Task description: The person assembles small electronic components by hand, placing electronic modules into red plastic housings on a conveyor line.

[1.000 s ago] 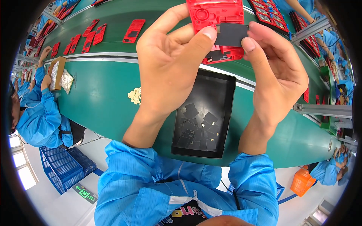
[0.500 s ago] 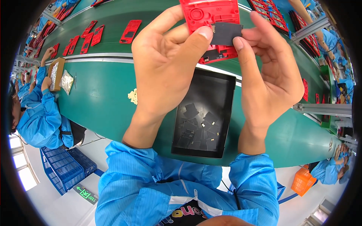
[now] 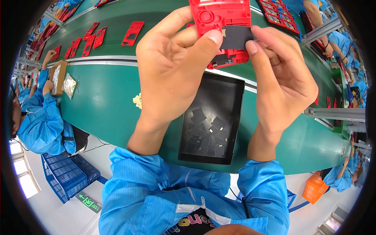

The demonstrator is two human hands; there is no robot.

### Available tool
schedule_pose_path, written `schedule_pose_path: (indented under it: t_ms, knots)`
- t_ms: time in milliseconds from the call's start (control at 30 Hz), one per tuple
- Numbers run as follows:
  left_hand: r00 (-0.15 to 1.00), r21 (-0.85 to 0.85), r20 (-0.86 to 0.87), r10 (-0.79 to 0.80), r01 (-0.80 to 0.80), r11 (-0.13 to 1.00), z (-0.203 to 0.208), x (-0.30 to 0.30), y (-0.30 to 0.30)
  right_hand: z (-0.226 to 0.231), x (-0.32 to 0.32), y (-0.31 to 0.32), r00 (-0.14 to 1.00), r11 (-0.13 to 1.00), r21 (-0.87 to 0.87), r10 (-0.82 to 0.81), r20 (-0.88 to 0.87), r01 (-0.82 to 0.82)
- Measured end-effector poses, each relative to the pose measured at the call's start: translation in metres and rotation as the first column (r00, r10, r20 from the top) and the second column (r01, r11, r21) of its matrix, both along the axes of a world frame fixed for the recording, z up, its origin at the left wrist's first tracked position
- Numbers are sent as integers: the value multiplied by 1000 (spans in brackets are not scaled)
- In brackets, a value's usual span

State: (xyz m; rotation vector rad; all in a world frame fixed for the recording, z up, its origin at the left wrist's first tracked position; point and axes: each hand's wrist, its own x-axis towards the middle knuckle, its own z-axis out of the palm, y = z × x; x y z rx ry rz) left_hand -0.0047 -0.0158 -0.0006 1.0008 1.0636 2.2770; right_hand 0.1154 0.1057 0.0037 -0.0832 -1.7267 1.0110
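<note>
Left hand (image 3: pixel 172 74) grips red housing (image 3: pixel 223 23) | right hand (image 3: pixel 282 82) pinches dark strip (image 3: pixel 237 37)

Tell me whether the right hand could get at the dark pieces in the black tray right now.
Probably not yet: the right hand is busy pinching a dark strip. Otherwise the black tray lies open just below.

Long green conveyor table (image 3: pixel 102 102), pale floor (image 3: pixel 51 211), blue crates (image 3: pixel 64 176) (stacked), bright window (image 3: pixel 19 172)

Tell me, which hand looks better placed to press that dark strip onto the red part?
Probably the right hand: its fingertips already pinch the dark strip against the red part. The left hand grips the part itself, steadying it, thumb at the strip's edge.
</note>
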Motion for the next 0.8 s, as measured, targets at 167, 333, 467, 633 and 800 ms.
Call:
schedule_pose_path:
  t_ms: [167, 333, 467, 633, 800]
  knots:
    - [1000, 0, 0, -1, 1, 1000, 0, -1, -1, 0, -1, 0, 1000, 998, 52, -28, -3, 28]
    - [999, 18, -32, 0, 1, 1000, 4, 3, 3, 1, 0, 0, 999, 996, 89, -34, 17, 32]
    - [997, -17, -43, 62, -63, 998, 8, 7, 1, 3, -1, -2, 998, 992, 111, -58, 19, 56]
    - [948, -313, -267, 173, -255, 915, 16, 12, 0, -1, -5, -3, 999, 999, -29, -38, -35, 37]
    - [986, -109, -120, 111, -125, 986, 6, 7, 0, 2, -4, -7, 999, 999, -3, -42, -29, 42]
